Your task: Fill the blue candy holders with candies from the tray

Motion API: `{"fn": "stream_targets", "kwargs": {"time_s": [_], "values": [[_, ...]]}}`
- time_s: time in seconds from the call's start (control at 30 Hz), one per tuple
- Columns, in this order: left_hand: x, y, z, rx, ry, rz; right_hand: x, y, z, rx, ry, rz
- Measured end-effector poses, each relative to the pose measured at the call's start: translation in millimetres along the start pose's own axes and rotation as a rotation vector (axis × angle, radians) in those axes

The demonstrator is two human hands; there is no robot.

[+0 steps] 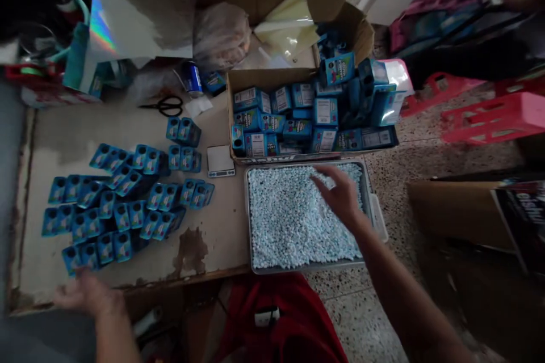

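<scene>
My right hand [340,193] hovers over a shallow tray [370,204] filled with small pale blue and white pellets [285,215]. Its thumb and index finger are apart, with nothing seen between them. At the table's front left edge is my left hand [87,294], somewhat blurred, its fingers loosely apart and no object visible in it. Just beyond that hand stand several small blue boxes [121,247] in uneven rows, with dark round holes in their tops. Whether the left fingertips touch the nearest blue box [71,261] I cannot tell.
Behind the tray, a cardboard box [232,88] holds many more blue boxes. A small scale [220,161] lies left of it. Black scissors [168,106], a blue can [192,78] and plastic bags [223,34] are farther back. Red plastic crates [494,119] stand on the right.
</scene>
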State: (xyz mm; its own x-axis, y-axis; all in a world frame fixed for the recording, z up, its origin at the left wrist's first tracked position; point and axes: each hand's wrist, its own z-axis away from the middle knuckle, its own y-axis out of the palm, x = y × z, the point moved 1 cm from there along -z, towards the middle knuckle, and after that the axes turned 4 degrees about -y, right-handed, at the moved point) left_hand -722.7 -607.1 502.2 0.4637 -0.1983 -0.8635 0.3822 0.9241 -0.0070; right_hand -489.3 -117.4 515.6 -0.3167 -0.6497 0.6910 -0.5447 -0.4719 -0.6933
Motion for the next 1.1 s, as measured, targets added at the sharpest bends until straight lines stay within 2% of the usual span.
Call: {"fn": "stream_targets", "kwargs": {"time_s": [0.07,0.1,0.13,0.17,0.2,0.23,0.3,0.37,0.4,0.47,0.5,0.57,0.63,0.73,0.8,0.87,0.97,1.03,1.1], "values": [[-16,19.2,-6,-0.224,0.235,0.027,-33,-19,-47,-0.156,0.082,0.095],[-30,35.3,-16,-0.332,0.382,0.004,-48,-22,-72,-0.2,0.112,0.171],[-46,56.8,-32,-0.381,0.516,-0.058,-61,-20,-95,-0.219,0.149,0.233],[-63,84.0,-54,-0.381,0.626,-0.165,-71,-13,-116,-0.218,0.198,0.279],[-81,116.0,-81,-0.344,0.708,-0.296,-79,-4,-134,-0.193,0.246,0.312],[-97,152.1,-113,-0.244,0.749,-0.428,-83,7,-148,-0.16,0.292,0.34],[-118,229.1,-180,0.034,0.776,-0.626,-85,29,-166,-0.091,0.371,0.392],[-121,297.0,-241,0.22,0.73,-0.718,-83,42,-173,-0.053,0.444,0.434],[-117,323.1,-266,0.288,0.709,-0.751,-82,45,-174,-0.053,0.475,0.433],[-104,355.2,-300,0.369,0.651,-0.81,-80,42,-171,-0.102,0.483,0.368],[-98,361.8,-311,0.393,0.633,-0.828,-78,38,-168,-0.148,0.447,0.31],[-92,362.3,-322,0.425,0.608,-0.86,-69,27,-157,-0.242,0.305,0.174],[-100,355.2,-324,0.428,0.586,-0.901,-53,15,-139,-0.3,0.159,0.022],[-128,343.6,-308,0.317,0.629,-0.847,-23,1,-100,-0.293,0.066,-0.238],[-146,335.8,-280,0.283,0.677,-0.658,-5,-7,-74,-0.251,0.066,-0.357],[-152,327.4,-235,0.355,0.627,-0.389,9,-17,-53,-0.203,0.069,-0.374],[-130,318.4,-151,0.486,0.411,0.006,22,-38,-32,-0.127,0.06,-0.281],[-99,318.9,-100,0.525,0.245,0.116,27,-50,-21,-0.062,0.055,-0.231],[-61,324.3,-64,0.515,0.078,0.164,28,-58,-5,-0.01,0.055,-0.232]]}}
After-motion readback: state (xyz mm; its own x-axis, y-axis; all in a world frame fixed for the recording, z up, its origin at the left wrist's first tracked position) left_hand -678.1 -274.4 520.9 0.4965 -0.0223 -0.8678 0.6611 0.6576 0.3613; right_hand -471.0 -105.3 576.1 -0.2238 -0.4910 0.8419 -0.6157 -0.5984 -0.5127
